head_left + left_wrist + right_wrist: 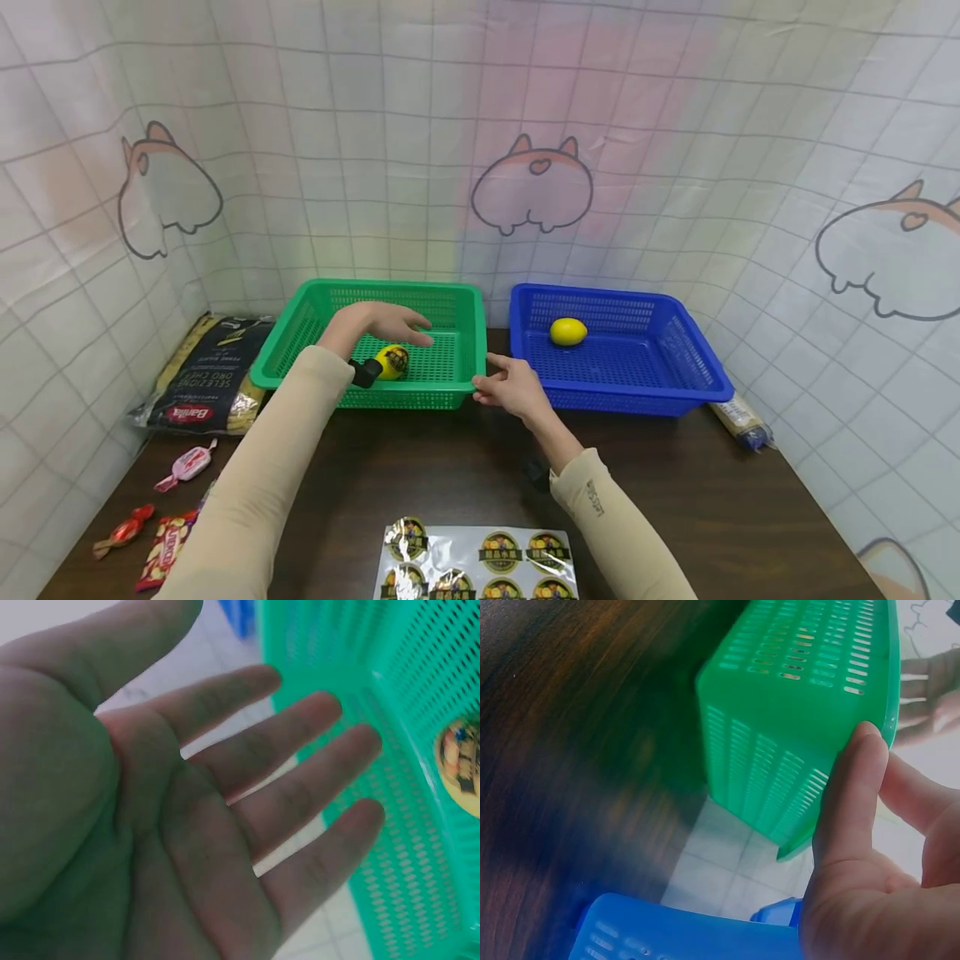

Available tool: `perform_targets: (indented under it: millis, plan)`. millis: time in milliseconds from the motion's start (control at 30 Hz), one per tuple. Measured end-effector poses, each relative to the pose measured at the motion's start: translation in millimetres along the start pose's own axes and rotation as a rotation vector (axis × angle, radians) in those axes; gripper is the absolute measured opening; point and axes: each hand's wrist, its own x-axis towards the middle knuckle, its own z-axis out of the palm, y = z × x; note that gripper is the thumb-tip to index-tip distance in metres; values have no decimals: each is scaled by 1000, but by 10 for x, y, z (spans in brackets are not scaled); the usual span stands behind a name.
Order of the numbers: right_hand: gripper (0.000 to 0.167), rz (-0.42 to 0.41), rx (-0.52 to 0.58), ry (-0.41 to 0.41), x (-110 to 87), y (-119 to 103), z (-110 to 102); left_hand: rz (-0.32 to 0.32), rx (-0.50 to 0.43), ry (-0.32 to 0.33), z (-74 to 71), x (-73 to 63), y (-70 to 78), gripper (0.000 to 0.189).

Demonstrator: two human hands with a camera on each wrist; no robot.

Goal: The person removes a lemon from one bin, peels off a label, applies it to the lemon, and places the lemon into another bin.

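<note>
My left hand [386,321] hangs over the green basket [471,333], palm down with its fingers extended and nothing in them. Beneath that hand, on the basket floor, lies a lemon [389,363] bearing a round dark-and-gold sticker; the left wrist view catches the sticker [463,754] at its right edge. At the green basket's front right corner, my right hand [513,387] pinches the rim [889,712] between thumb and finger. To its right stands the blue basket [615,398], where a plain lemon [567,332] lies near the back left.
A sheet of round stickers [476,567] lies at the table's front. On the left are a pasta bag [213,375], a pink wrapped candy [186,465], a red one [127,530] and a red packet [167,546]. Another package [742,421] sits beyond the blue basket.
</note>
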Motion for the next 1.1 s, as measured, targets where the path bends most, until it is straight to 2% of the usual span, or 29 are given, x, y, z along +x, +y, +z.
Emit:
perform_targets:
  millis: [167,367,500,700,867,1100]
  plan:
    - [64,-2,-11,0,0,-3,-14,83,-11,53,105,-94,167,61]
    - [62,-22,-56,36,9,-48,-34,237,-24,207,231,-199,285,53]
    - [60,-42,-150,45,-19,-42,-10,314,-47,304,395,-268,299,48]
    - [64,-92,-251,63,-69,-22,28,423,-75,391,658,-342,344,40]
    - [64,-129,-301,82,-96,6,29,478,-84,456,817,-316,382,36]
    - [66,-136,-366,92,-216,34,12,481,-154,476,1073,-289,341,34]
